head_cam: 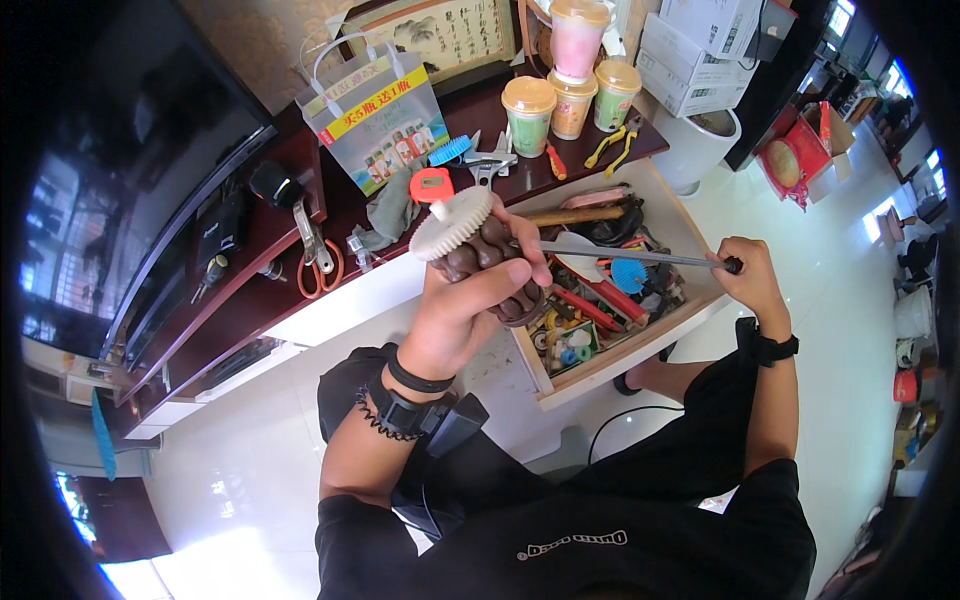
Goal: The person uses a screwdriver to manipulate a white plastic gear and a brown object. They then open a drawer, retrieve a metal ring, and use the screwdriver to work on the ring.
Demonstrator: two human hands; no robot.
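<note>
My left hand (469, 307) grips a brown knobbed roller part (491, 251) that carries a white toothed gear (459, 223) with a short hub. In my right hand (754, 277) is the dark end of a long metal rod (637, 256). The rod's other end reaches the roller part beside my left fingers; whether it enters the part is hidden. Below the rod, a pulled-out wooden drawer (637, 355) holds jumbled tools and small parts, among them a blue finned round piece (628, 275) and a wooden handle (577, 217).
On the dark red cabinet top lie an orange tape measure (432, 185), yellow-black pliers (613, 148), a red-handled screwdriver (556, 162) and orange-handled scissors (321, 262). Lidded cups (529, 120) and a printed plastic bag (379, 120) stand behind. A television (150, 150) is at left.
</note>
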